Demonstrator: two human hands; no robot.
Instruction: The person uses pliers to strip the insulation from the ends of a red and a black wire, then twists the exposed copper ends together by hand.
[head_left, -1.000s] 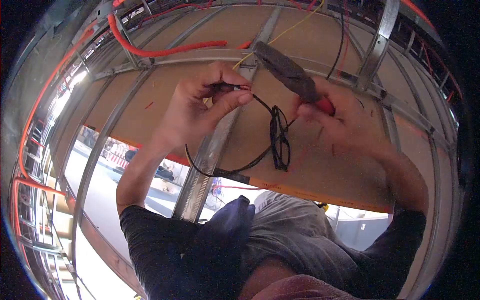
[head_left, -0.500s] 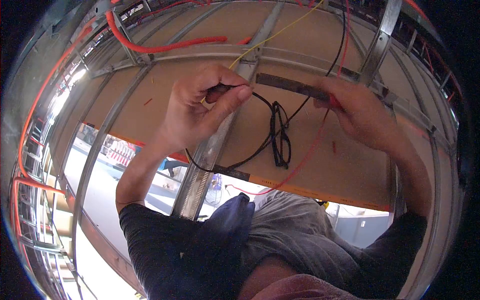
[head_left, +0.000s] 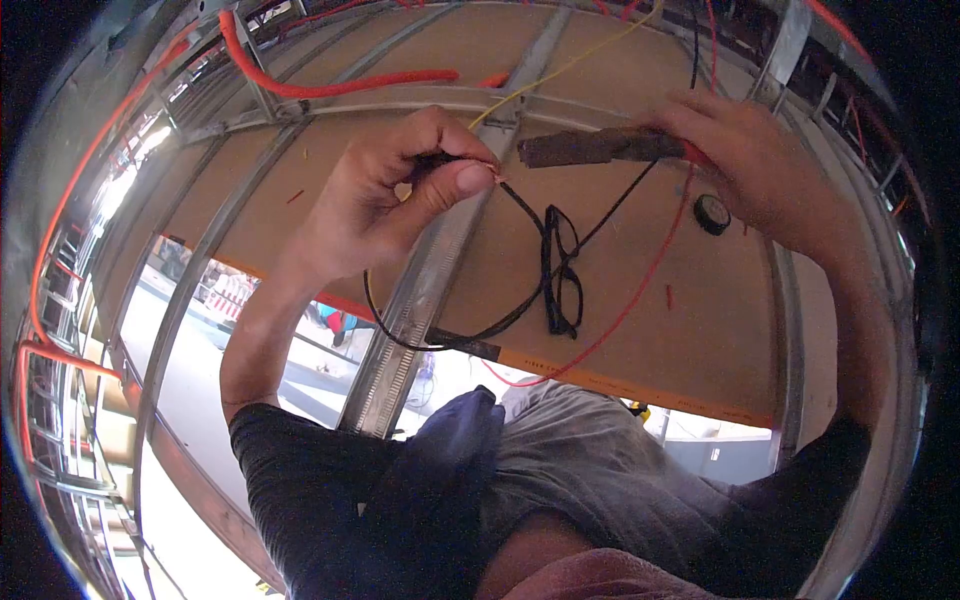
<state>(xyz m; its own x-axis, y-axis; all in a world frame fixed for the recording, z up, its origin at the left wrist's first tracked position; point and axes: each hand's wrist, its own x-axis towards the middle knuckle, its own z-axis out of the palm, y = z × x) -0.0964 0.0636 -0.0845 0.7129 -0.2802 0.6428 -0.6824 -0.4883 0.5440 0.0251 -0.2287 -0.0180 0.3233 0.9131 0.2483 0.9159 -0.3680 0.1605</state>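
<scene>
My left hand (head_left: 385, 190) is closed in a pinch on black wire (head_left: 520, 208); a bit of bare copper shows at the fingertips. The wire loops down below the hand and back up to the right. In my right hand (head_left: 735, 165) is a pair of pliers (head_left: 575, 149) with dark, worn jaws and a red handle. The jaws point left, just short of my left fingertips and apart from the wire end. Black-framed eyeglasses (head_left: 563, 275) lie on the brown board between the hands. A small roll of black tape (head_left: 711, 214) sits below my right hand.
Metal studs (head_left: 400, 350) cross the brown board (head_left: 660, 350). A red wire (head_left: 640, 285) curves down from the right, and a yellow wire (head_left: 565, 62) runs up behind my left hand. Orange conduit (head_left: 350, 88) passes along the top left. Scraps of red insulation (head_left: 669, 296) lie about.
My right hand has moved up and to the right, and the pliers have tilted to nearly level. The tape roll now shows below it. My left hand keeps its pinch, shifted slightly left.
</scene>
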